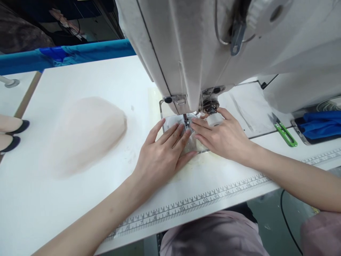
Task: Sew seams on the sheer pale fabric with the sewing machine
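My left hand (162, 153) lies flat with its fingers stretched out, pressing a small piece of thin, pale, see-through fabric (192, 144) onto the bed of a white sewing machine (213, 46). My right hand (225, 137) also rests flat on the same piece, fingertips right at the presser foot and needle (186, 121). A white thimble-like cap (214, 120) sits on one finger of the right hand. A small white label (170, 125) lies under the left fingertips by the foot.
A stack of pale pink fabric pieces (85, 133) lies on the white table (66, 199) to the left. Green thread snips (286, 134) lie at the right, beside a phone under blue cloth (319, 129). A ruler strip (207, 199) runs along the table's front edge. Another person's feet (12, 133) show at far left.
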`<state>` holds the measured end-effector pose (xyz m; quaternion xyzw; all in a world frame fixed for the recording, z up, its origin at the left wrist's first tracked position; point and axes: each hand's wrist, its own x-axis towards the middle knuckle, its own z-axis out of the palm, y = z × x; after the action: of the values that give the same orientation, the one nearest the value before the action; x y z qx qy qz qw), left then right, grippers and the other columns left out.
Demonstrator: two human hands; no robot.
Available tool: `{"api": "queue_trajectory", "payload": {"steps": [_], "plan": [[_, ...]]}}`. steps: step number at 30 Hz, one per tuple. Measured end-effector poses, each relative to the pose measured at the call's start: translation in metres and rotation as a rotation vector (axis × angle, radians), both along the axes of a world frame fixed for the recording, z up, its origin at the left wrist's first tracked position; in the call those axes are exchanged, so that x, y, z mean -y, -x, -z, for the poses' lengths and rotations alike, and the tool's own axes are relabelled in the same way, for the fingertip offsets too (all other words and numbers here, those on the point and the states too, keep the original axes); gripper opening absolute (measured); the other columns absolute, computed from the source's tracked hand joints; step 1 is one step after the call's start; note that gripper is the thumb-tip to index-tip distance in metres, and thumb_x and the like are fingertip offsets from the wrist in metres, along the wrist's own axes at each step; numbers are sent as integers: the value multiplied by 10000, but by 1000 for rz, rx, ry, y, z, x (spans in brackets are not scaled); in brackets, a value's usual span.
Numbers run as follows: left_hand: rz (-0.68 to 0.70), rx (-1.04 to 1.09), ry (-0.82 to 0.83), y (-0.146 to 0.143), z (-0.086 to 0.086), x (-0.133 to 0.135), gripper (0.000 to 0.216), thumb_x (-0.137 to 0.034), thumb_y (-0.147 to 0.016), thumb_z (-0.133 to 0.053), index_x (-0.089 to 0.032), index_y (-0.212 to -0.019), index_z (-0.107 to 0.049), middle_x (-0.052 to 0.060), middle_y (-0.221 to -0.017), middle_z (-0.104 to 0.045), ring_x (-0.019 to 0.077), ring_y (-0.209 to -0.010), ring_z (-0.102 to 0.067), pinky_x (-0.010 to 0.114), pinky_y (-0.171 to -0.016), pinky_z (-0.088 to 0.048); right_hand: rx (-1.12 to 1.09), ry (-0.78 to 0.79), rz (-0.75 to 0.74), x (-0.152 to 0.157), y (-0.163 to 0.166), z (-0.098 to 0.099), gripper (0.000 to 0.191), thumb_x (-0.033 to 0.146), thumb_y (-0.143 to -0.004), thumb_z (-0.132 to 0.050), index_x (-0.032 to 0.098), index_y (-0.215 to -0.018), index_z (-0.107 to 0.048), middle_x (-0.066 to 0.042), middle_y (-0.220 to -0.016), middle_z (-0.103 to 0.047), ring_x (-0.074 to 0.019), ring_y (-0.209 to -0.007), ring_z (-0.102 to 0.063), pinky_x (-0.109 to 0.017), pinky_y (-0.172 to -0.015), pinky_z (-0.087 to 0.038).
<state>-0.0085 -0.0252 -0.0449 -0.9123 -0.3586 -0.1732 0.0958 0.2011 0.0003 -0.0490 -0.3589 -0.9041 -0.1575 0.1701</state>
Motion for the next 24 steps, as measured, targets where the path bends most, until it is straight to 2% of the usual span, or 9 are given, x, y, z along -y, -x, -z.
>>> {"api": "queue_trajectory", "payload": {"steps": [8,16,20,24], "plan": [[-10,2,-17,-2,1,1,455,-392,-920,-542,-85,-1253,-586,171,-1219,-652,294,-1158,-613,551,-1111,-379,-12,-8,-5,0,-2,0,271,249,-980,-448,163,-1062,-692,-31,-1101,-725,-202,-1027,-611,-404,-997,-373],[-29,10,-35,-3,3,0,442,-410,-932,-511,-105,-1243,-586,150,-1220,-654,285,-1161,-613,565,-1103,-381,-39,-11,-20,0,0,0,246,234,-963,-483,142,-1043,-697,-60,-1061,-735,-204,-1005,-619,-423,-994,-387],[-31,7,-38,-2,5,1,535,-484,-931,-476,-77,-1268,-560,181,-1245,-632,307,-1187,-593,579,-1098,-377,-87,-27,-72,3,1,-1,207,170,-935,-503,163,-992,-702,-34,-1029,-743,-184,-953,-634,-402,-958,-408],[68,14,-53,4,2,2,615,-558,-886,-499,-83,-1271,-553,181,-1252,-631,318,-1158,-610,581,-1079,-399,-135,-11,-150,9,-2,-4,186,129,-904,-514,168,-913,-695,-29,-973,-743,-161,-902,-643,-352,-887,-434]]}}
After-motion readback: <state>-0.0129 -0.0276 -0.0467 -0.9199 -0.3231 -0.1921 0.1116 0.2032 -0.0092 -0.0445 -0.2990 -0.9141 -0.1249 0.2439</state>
